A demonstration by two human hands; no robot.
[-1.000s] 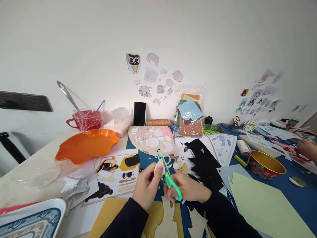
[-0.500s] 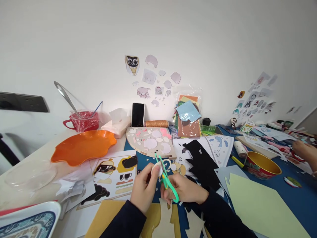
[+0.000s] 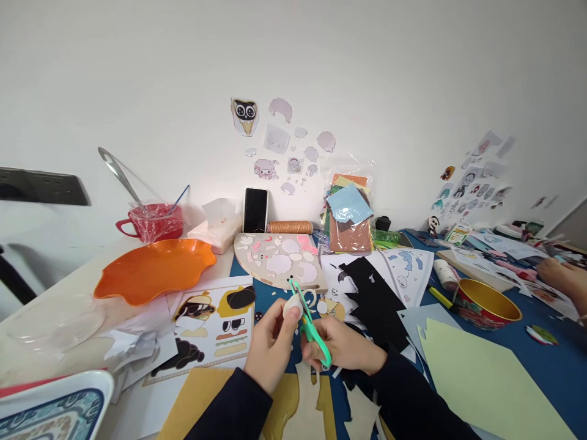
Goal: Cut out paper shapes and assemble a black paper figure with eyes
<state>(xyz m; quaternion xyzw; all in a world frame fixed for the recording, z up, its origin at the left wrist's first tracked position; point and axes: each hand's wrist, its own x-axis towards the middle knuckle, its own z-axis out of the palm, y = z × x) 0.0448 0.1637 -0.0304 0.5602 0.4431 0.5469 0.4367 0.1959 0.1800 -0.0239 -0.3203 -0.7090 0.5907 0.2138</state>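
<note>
A small round white paper piece (image 3: 292, 307) is pinched between the thumb and fingers of my left hand (image 3: 271, 342). My right hand (image 3: 337, 347) grips a pair of green-handled scissors (image 3: 316, 340), whose blades point up and away, right beside the paper piece. Just beyond the blade tips lies a board (image 3: 275, 260) with pale and pink paper cutouts on it. Below my hands are beige paper offcuts (image 3: 308, 397) over a gold-coloured sheet (image 3: 195, 397). Cream and tan scraps (image 3: 331, 308) lie near the scissors.
An orange wavy-edged dish (image 3: 156, 272) and a red mug (image 3: 158, 223) stand at left. Printed sheets (image 3: 233, 327), black paper (image 3: 373, 299) and a pale green sheet (image 3: 486, 382) surround my hands. At right stand a gold-lined bowl (image 3: 488, 302) and another person's hand (image 3: 562, 278).
The scissor blades have closed together alongside the round paper piece, and the handles have drawn closer. The other person's hand at right has shifted slightly.
</note>
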